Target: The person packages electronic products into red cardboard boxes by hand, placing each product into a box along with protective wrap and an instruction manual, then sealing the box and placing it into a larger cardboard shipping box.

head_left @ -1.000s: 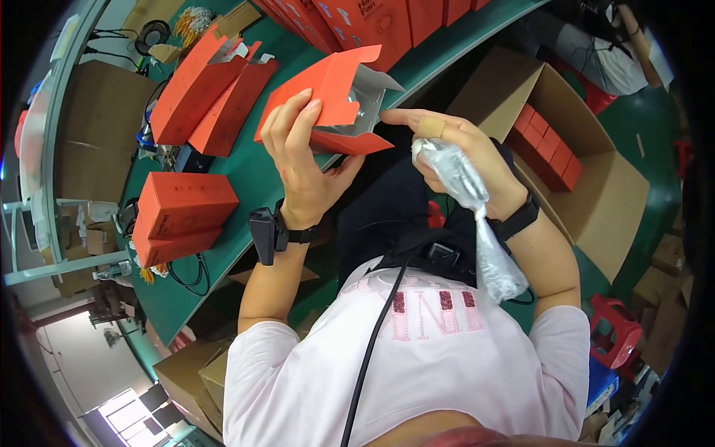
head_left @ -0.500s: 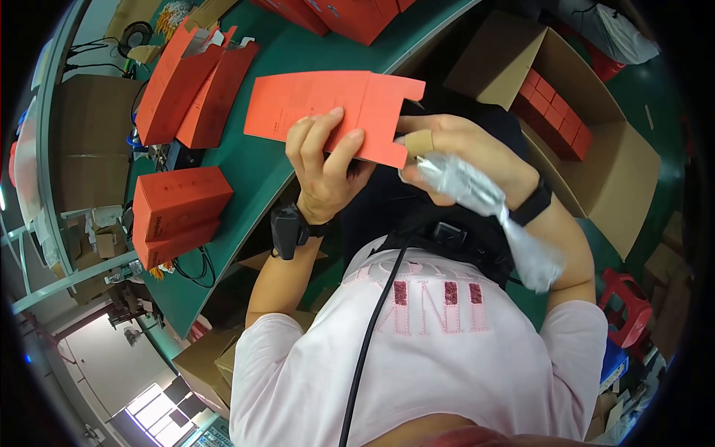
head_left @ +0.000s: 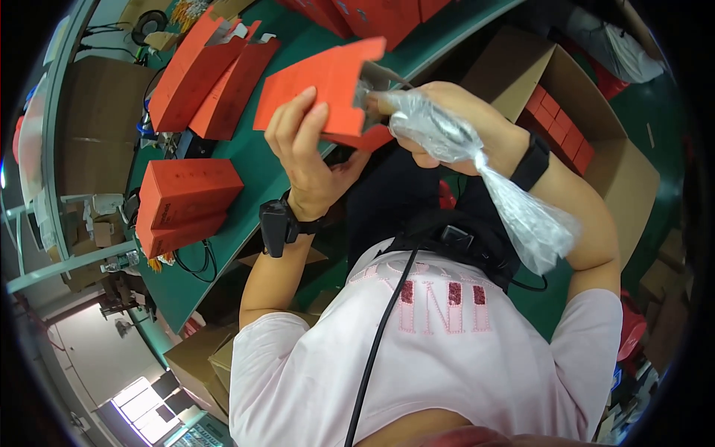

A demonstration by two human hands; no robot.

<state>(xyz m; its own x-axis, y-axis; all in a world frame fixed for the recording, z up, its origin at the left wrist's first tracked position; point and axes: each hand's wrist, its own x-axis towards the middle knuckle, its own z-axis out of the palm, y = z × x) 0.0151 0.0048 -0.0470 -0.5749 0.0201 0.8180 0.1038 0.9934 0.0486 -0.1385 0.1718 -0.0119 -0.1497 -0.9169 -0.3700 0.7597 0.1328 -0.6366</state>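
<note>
My left hand (head_left: 307,149) grips a red-orange cardboard box (head_left: 313,78) from below and the side, with fingers pressed across its face. The box lies tilted, its open end with raised flaps facing right. At that opening is my right hand (head_left: 454,112), closed on a clear plastic bag (head_left: 436,130). The bag is knotted, with a long loose tail (head_left: 532,223) hanging over my right forearm. Part of the bag is at the mouth of the box. What the bag contains is too unclear to name, and some right fingertips are hidden by it.
Red boxes (head_left: 186,195) stand on the green table (head_left: 257,160) at left, with open ones (head_left: 190,63) behind them and more (head_left: 383,18) at the far edge. A large brown carton (head_left: 618,179) at right holds rows of red boxes (head_left: 558,130). A black cable (head_left: 380,335) runs down my shirt.
My left hand has tilted the box up and turned its open end more into view. My right hand has brought the bag up and left to the opening; its tail swings lower.
</note>
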